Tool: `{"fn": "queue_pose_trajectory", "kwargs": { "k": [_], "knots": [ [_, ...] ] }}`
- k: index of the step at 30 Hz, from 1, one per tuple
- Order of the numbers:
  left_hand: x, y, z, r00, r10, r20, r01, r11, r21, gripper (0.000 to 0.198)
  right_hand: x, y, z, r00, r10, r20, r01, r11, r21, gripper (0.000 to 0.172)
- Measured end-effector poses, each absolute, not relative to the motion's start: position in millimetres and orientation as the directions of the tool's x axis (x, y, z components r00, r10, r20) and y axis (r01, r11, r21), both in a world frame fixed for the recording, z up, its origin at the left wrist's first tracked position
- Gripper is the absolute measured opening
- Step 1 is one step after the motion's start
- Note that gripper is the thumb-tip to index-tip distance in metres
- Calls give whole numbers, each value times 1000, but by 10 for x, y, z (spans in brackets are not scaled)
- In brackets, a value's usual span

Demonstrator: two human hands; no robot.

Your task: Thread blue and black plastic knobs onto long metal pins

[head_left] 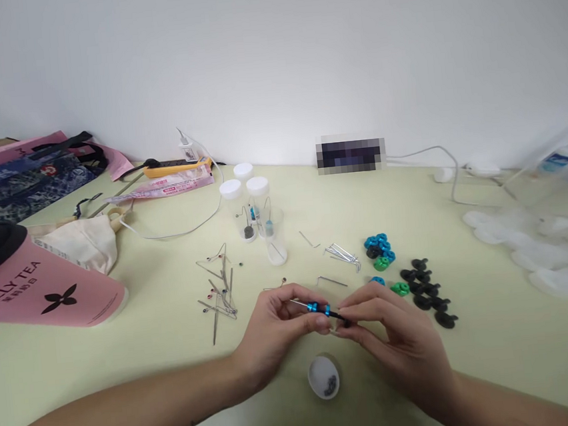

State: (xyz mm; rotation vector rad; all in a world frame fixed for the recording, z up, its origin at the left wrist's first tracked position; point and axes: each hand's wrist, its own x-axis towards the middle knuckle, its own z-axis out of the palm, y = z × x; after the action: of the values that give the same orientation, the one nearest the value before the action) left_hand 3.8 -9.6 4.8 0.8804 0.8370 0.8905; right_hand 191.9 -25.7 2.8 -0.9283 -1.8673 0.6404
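Nearest the person, a small white dish (316,370) holding a clump of little grey pieces sits on the pale green tabletop (181,397). Just beyond it, the left hand (274,321) is curled with thumb and fingers closed on a slim blue-and-black fitting (318,308) with a thin metal rod. The right hand (393,330) pinches the fitting's black end between thumb and fingertips, so the fitting is held between both hands. Black suction-cup-like pieces (426,301) lie right of the right hand, near green and blue knobs (381,263). A pink "Molly Tea" cup (73,290) stands far left. Past the hands lie thin metal rods (224,292) with ringed ends and bent L-shaped rods (342,256); behind them stand white-capped clear vials (233,204) and, near the wall, a yellow power strip (172,168).
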Motion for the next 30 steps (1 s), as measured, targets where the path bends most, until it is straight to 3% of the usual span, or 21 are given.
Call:
{"fn": "queue_pose_trajectory", "kwargs": {
  "k": [12, 23, 30],
  "knots": [
    [29, -102, 47, 383, 900, -209, -278, 328, 903, 17, 1916, -244, 30, -282, 826, 489, 312, 560, -767, 17],
    [18, -110, 65, 401, 912, -84, -309, 221, 925, 16, 1932, -256, 43, -295, 848, 440, 279, 517, -809, 16],
    [19, -150, 61, 348, 936, 57, -254, 36, 966, 16, 1930, -280, 55, -236, 934, 269, 259, 327, -909, 11]
  ]
}}
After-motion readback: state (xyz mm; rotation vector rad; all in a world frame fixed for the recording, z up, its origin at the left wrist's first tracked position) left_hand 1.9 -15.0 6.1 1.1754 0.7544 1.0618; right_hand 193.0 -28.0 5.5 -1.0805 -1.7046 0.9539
